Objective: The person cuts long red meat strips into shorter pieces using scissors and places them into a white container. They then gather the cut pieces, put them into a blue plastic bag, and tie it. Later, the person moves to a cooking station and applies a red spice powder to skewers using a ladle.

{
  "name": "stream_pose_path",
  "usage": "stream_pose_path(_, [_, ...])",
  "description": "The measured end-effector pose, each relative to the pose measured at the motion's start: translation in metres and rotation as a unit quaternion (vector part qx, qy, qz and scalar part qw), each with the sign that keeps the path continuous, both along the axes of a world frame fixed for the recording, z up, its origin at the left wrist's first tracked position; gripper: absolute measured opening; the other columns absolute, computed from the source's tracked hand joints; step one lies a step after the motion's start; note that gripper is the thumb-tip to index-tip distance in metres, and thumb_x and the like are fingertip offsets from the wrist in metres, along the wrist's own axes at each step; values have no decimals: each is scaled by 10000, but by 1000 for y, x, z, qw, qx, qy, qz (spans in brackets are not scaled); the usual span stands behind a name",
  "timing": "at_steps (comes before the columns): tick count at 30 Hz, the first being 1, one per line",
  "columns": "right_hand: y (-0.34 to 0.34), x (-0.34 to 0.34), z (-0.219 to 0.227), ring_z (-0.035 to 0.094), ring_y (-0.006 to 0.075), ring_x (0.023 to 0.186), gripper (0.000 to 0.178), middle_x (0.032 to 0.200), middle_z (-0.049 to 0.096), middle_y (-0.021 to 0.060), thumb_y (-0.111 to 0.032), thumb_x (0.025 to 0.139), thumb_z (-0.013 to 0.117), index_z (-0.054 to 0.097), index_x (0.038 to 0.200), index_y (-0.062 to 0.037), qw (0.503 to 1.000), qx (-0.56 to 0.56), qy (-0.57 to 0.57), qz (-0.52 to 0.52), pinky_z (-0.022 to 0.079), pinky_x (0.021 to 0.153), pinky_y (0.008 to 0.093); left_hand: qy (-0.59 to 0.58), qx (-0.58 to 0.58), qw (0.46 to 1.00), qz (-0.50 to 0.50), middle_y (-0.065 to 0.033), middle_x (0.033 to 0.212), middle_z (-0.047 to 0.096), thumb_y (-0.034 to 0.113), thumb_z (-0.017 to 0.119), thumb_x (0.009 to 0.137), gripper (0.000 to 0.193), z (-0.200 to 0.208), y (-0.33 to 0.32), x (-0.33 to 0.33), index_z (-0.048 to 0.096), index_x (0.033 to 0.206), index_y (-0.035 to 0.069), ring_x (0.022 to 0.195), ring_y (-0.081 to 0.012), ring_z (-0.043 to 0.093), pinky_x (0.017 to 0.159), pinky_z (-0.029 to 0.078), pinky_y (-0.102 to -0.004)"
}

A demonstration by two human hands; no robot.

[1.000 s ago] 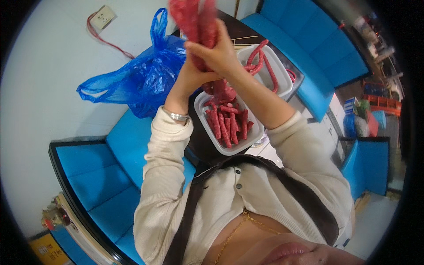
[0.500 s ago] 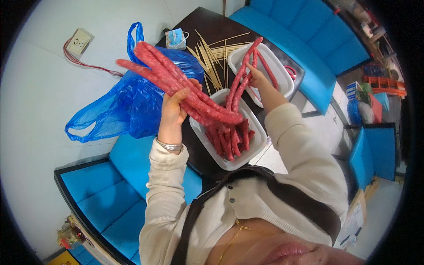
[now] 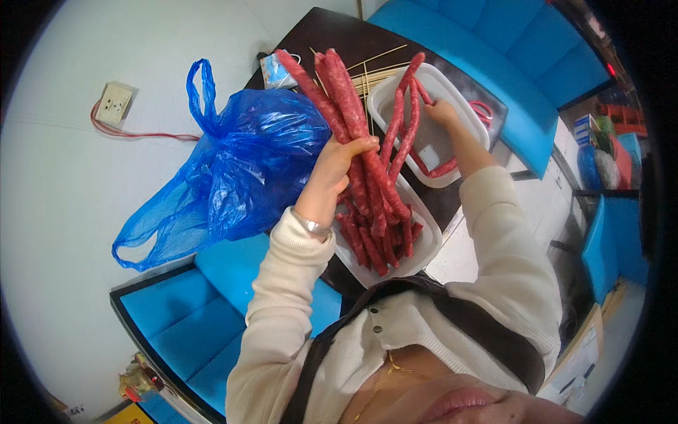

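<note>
My left hand (image 3: 337, 166) is wrapped round a bunch of long red sausages (image 3: 351, 102), held tilted with their far ends raised. The lower ends hang over the near white plastic tub (image 3: 431, 237), where several shorter sausages (image 3: 367, 247) lie. At the far white tub (image 3: 455, 78), my right hand (image 3: 442, 113) is closed on a thin sausage strand (image 3: 422, 92). This strand loops from the bunch up and over into the far tub. My right fingertips are partly hidden. Another length (image 3: 441, 169) lies at the far tub's near edge.
A blue plastic bag (image 3: 261, 155) bulges beside my left arm. Thin wooden skewers (image 3: 378, 74) lie on the dark table (image 3: 311, 35), with a small blue-and-white box (image 3: 277, 72) next to them. Blue padded benches (image 3: 452, 46) flank the table.
The sausages in my left hand have swung from leaning left to standing more upright. My right hand has moved right, over the far tub, and the strand now stretches into it.
</note>
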State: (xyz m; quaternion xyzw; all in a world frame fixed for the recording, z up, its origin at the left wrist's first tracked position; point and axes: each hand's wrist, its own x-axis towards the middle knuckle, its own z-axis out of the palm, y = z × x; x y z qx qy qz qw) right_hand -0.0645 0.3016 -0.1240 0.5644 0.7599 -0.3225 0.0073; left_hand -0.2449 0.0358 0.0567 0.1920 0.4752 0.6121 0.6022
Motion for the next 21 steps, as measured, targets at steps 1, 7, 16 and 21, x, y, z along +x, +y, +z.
stream_pose_path(1, [1,3,9,602,266,767,405,816,609,180,-318,724,555,571,979,-4,998,-45,45,-11,475,676,366,-39,-23,999,-16,-97,794,606,84,609,730,179,-10,11,0,571,868,-24,709,-190,588,665,474,-289])
stream_pose_path(7, [-3,10,51,584,197,809,367,963,587,129,-273,766,561,516,1031,-23,866,-437,242,-8,481,660,317,-97,-91,991,-34,-76,798,589,96,606,734,158,-61,53,13,565,865,18,718,-191,578,667,477,-304])
stream_pose_path(16, [-16,-26,-15,529,213,965,352,1044,566,92,-209,752,542,516,1082,-90,698,-585,410,53,400,846,396,-155,-139,977,-33,-77,816,596,112,588,735,192,-82,71,14,557,902,21,713,-195,583,678,486,-337])
stream_pose_path(21, [-25,-33,-6,500,234,1023,454,1111,528,101,-245,770,563,447,1168,-60,664,-592,453,59,379,881,411,-147,-153,975,-70,-101,865,598,109,555,753,219,-90,75,11,537,954,24,771,-224,587,735,482,-358])
